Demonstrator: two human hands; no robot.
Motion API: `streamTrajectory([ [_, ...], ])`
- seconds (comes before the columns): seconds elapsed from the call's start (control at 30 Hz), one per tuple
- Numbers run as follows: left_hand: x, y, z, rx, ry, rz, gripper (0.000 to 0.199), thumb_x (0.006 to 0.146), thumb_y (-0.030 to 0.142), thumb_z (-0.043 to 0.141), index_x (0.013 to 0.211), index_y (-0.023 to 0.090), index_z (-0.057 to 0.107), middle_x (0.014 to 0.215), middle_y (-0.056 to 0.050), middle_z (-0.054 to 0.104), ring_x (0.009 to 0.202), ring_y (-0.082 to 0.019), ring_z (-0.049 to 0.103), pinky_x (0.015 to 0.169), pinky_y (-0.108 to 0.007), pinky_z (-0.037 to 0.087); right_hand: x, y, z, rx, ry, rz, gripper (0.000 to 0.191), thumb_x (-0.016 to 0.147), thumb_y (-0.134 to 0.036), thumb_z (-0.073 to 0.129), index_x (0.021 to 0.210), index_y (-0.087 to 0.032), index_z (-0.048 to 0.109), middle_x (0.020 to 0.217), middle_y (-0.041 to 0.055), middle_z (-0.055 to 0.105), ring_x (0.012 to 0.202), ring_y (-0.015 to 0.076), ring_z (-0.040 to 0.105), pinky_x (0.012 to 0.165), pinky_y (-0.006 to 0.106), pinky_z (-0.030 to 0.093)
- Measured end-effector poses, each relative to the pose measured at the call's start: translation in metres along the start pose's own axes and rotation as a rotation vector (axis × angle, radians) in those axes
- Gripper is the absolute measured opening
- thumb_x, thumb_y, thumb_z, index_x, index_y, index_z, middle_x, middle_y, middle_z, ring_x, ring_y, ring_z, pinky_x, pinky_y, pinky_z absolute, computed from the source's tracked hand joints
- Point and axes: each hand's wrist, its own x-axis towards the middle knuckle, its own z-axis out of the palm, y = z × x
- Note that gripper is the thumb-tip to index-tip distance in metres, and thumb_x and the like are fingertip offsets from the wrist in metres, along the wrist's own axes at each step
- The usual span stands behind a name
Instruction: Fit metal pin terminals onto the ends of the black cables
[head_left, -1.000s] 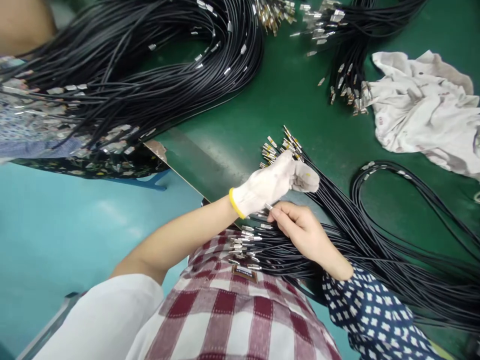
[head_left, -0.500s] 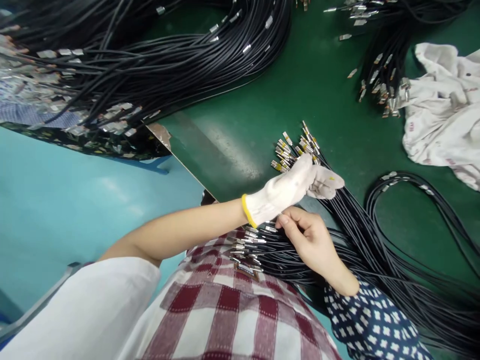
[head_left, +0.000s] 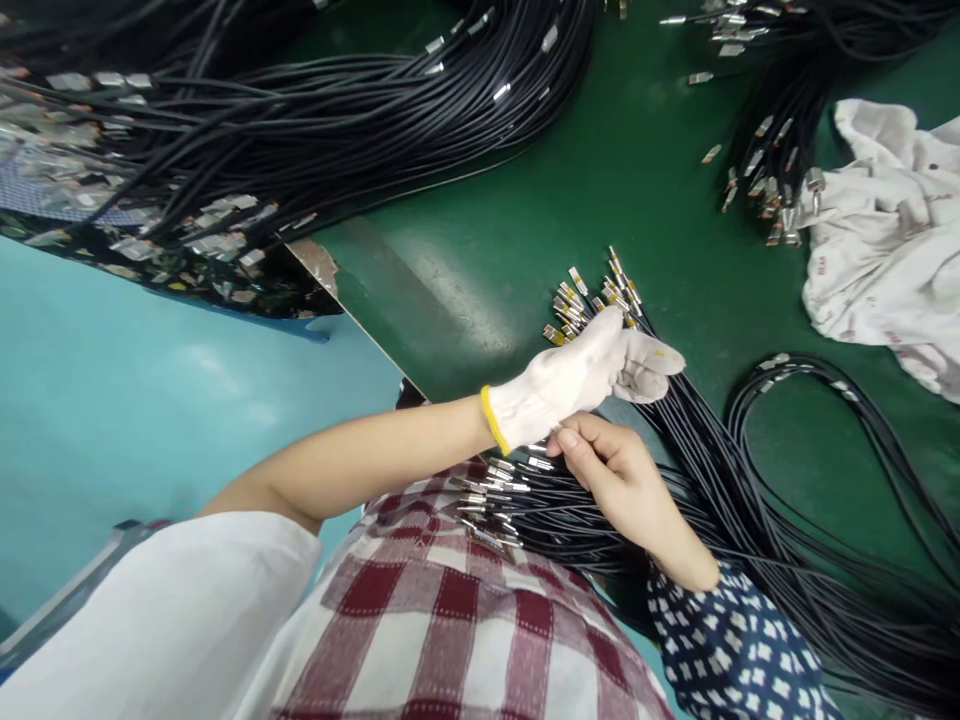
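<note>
My left hand point(head_left: 592, 370) wears a white glove point(head_left: 536, 400) with a yellow cuff edge. Its fingers stretch out to the right, partly curled, with nothing visible in them. Below it, my bare right hand point(head_left: 619, 475) pinches thumb and forefinger together at the glove's lower edge, by the heel of the left hand; a small white bit shows at the fingertips. Under and behind the gloved fingers lies a bundle of black cables point(head_left: 697, 430) with metal ends marked yellow point(head_left: 570, 305). A second cable bundle point(head_left: 562, 510), with silvery ends, runs beneath my right hand.
A large heap of black cables point(head_left: 420, 130) covers the upper left of the green table point(head_left: 645, 180). More cables point(head_left: 780, 110) lie at the upper right beside a crumpled white cloth point(head_left: 885, 240). A looped cable coil point(head_left: 817, 370) rests at right. The table edge point(head_left: 375, 345) runs diagonally at left.
The view has shifted slightly. Both hands keep nearly the same pose, with my right fingertips still pinched at the glove's lower edge.
</note>
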Motion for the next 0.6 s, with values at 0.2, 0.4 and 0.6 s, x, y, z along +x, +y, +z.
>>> streamTrajectory([
  [0.2,0.0032,-0.0003,-0.0074,-0.102,-0.034,-0.048,0.064,0.098,0.064,0.033,0.09,0.014,0.072,0.081,-0.009,0.073,0.079,-0.019,0.068,0.084,-0.033,0.053,-0.0028,0.0051,-0.0063,0.19,-0.095,0.061,0.035,0.104,-0.043,0.045,0.093,-0.018,0.067,0.06,-0.005,0.044,0.052,0.0111,0.04,0.052,0.024,0.032],
  [0.4,-0.0002,-0.0017,-0.005,0.014,-0.015,0.014,0.065,0.093,0.071,0.035,0.094,0.016,0.07,0.093,-0.012,0.075,0.088,-0.023,0.069,0.085,-0.037,0.053,-0.0023,0.0022,-0.004,0.102,-0.059,0.026,0.031,0.103,-0.035,0.047,0.089,-0.018,0.069,0.058,-0.0043,0.046,0.052,0.0118,0.042,0.053,0.024,0.033],
  [0.6,-0.0037,-0.0053,-0.0014,0.115,0.009,0.045,0.067,0.094,0.07,0.029,0.09,0.017,0.07,0.091,-0.011,0.073,0.086,-0.023,0.067,0.09,-0.039,0.05,-0.002,-0.0014,0.0017,-0.003,0.024,-0.033,0.028,0.099,-0.026,0.05,0.077,-0.018,0.065,0.054,-0.004,0.049,0.053,0.0123,0.047,0.056,0.024,0.036],
])
